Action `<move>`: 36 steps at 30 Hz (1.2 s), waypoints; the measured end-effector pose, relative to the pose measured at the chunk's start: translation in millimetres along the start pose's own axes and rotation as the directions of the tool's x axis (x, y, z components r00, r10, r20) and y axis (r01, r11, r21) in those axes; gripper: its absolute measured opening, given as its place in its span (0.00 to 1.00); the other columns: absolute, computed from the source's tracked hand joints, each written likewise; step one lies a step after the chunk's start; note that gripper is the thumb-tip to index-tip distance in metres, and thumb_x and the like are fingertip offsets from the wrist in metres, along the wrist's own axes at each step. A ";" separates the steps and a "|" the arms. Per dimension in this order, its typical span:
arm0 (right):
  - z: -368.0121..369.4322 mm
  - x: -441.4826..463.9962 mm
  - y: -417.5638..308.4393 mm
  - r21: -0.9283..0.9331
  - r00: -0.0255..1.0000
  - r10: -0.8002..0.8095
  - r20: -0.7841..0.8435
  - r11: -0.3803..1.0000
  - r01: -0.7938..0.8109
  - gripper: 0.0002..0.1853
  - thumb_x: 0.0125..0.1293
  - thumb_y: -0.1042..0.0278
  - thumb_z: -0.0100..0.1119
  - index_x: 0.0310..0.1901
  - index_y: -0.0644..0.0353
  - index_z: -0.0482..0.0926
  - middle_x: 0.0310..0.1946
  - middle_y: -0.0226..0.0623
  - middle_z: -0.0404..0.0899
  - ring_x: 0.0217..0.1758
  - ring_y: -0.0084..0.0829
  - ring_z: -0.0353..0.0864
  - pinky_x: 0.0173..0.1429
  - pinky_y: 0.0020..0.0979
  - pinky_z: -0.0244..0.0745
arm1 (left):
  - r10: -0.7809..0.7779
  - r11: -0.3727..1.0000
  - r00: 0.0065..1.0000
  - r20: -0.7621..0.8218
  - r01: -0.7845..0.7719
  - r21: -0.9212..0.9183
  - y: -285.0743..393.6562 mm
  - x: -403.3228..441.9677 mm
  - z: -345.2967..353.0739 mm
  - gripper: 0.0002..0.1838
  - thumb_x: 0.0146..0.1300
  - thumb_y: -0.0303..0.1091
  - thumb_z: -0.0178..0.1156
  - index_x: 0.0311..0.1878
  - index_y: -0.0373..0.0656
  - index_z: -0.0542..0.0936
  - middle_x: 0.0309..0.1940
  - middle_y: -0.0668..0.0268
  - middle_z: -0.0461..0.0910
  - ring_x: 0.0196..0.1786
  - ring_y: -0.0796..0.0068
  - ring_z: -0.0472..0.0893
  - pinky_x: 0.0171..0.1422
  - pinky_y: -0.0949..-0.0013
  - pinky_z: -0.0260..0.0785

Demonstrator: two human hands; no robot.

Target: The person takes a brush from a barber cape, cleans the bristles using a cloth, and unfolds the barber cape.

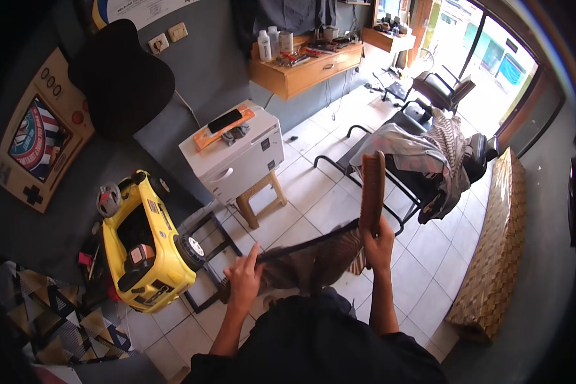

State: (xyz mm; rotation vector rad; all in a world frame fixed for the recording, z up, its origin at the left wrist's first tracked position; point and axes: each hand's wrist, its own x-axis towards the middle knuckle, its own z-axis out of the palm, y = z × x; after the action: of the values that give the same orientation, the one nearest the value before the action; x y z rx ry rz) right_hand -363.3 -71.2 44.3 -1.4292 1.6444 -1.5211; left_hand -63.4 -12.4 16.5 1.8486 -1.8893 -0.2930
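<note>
My right hand point(379, 246) is closed around the lower end of a long brown bristle brush point(373, 192), which stands upright. A dark, sheer striped cloth point(317, 261) with a black edge is stretched between my two hands, above the floor in front of me. Its right end meets the fingers of my right hand, and whether they pinch it too is hard to make out. The cloth's other end is in my left hand point(242, 281), with the index finger pointing out and the remaining fingers curled.
A yellow toy car point(150, 243) stands at left, near a black metal frame point(221, 240). Ahead, a small white fridge point(237, 157) sits on a wooden stool point(262, 198). A barber chair point(397, 137) draped with cloths point(451, 144) stands front right, beside a long woven bench point(493, 256).
</note>
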 end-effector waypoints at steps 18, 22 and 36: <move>40.7 -12.1 -27.0 0.568 0.830 0.046 0.556 0.707 -0.420 0.26 0.61 0.47 0.52 0.52 0.58 0.64 0.25 0.29 0.66 0.18 0.23 0.62 0.20 0.26 0.59 | -0.017 0.245 0.956 0.294 0.289 -0.925 93.9 43.2 -45.8 0.11 0.64 0.22 0.54 0.49 0.39 0.71 0.37 0.72 0.74 0.40 0.88 0.73 0.43 0.84 0.65; 71.7 -64.8 0.7 0.532 0.654 0.040 0.755 0.546 -0.647 0.31 0.63 0.34 0.42 0.51 0.57 0.64 0.23 0.23 0.61 0.19 0.16 0.57 0.20 0.22 0.54 | -0.003 0.310 0.986 0.167 0.160 -0.937 120.3 56.1 -61.8 0.17 0.62 0.20 0.56 0.53 0.39 0.67 0.38 0.67 0.76 0.41 0.84 0.75 0.44 0.83 0.67; 62.7 -53.8 164.5 -0.444 0.724 0.406 0.558 0.883 -0.153 0.21 0.64 0.54 0.50 0.31 0.68 0.79 0.22 0.58 0.76 0.27 0.52 0.78 0.35 0.45 0.72 | -0.108 0.254 0.989 -0.105 -0.075 -0.964 102.0 58.2 -96.2 0.19 0.59 0.14 0.54 0.54 0.34 0.70 0.44 0.66 0.75 0.45 0.85 0.74 0.50 0.81 0.66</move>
State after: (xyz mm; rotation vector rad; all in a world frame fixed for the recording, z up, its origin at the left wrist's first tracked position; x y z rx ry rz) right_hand -349.9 -76.1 -139.3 -1.5502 1.6356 -0.4521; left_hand -106.2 -46.0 158.2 0.9122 -1.0304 -1.0390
